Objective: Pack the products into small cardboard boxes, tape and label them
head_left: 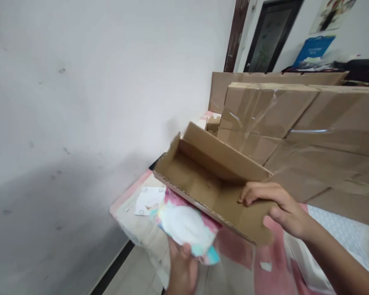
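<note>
My right hand (276, 205) grips the near right end wall of an open cardboard box (203, 176), fingers bent over the edge to the inside. The box is tilted, its inside bare. Below it, my left hand (183, 262) is closed on the lower edge of a colourful plastic packet (187, 227) with a white oval middle and pink and teal borders. The packet is slightly blurred, and its upper edge passes behind the box. A white printed sheet (148, 200) lies on the table left of the packet.
Large taped cardboard boxes (301, 127) form a wall along the right. A white wall (80, 102) borders the left side. The table (233, 250) has a pink and white cover. White material (304, 262) lies at the lower right.
</note>
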Demonstrator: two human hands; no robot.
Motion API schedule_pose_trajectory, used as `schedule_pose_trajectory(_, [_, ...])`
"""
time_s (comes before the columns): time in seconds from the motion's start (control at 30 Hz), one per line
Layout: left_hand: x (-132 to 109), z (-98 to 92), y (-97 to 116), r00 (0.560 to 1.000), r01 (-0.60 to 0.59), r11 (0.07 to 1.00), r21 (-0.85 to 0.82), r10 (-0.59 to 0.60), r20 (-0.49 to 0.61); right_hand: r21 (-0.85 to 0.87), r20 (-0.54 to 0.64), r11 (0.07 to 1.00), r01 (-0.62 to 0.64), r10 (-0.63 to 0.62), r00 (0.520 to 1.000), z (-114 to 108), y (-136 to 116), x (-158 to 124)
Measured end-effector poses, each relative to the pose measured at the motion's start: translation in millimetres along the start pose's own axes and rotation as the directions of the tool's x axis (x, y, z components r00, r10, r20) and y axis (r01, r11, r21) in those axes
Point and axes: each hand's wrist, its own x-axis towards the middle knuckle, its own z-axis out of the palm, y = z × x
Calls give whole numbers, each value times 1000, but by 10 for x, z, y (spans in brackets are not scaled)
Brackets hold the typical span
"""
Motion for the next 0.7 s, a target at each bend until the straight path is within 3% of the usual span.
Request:
schedule_pose_trajectory(0.07, [-348,-133,-327,980,193,977,-91,-187,71,-30,-8,994,-103,103,995,-19,-42,-433])
schedule_pose_trajectory(0.17, [-628,-150,-552,904,401,905,-142,-366,223,-18,-87,958,-286,284,955,-29,-22,-1000])
schedule_pose_trajectory(0.3, [-718,-30,-563,847,439,895,-79,-384,367,120,-243,893,-433,449,860,-9,222,-1525])
schedule_pose_trajectory(0.4, [-732,-21,-560,804,485,871,80,-480,350,258,-359,868,-425,495,792,66,485,-1671])
schedule_pose_trajectory(0.5, [-742,-124,-589,764,518,806,288,-587,269,286,-597,915,-285,403,694,230,707,-1618])
schedule_pose_trajectory(0.6, [-778,-277,-561,750,464,750,471,-616,241,132,-806,975,-177,209,554,436,866,-1514])
schedule_pose_trajectory(0.63, [-801,-316,-519,767,407,740,535,-595,240,96,-816,979,-181,181,549,495,908,-1495])
schedule_pose_trajectory(0.7, [-844,-335,-374,820,206,696,688,-506,266,54,-775,981,-188,160,612,581,976,-1487])
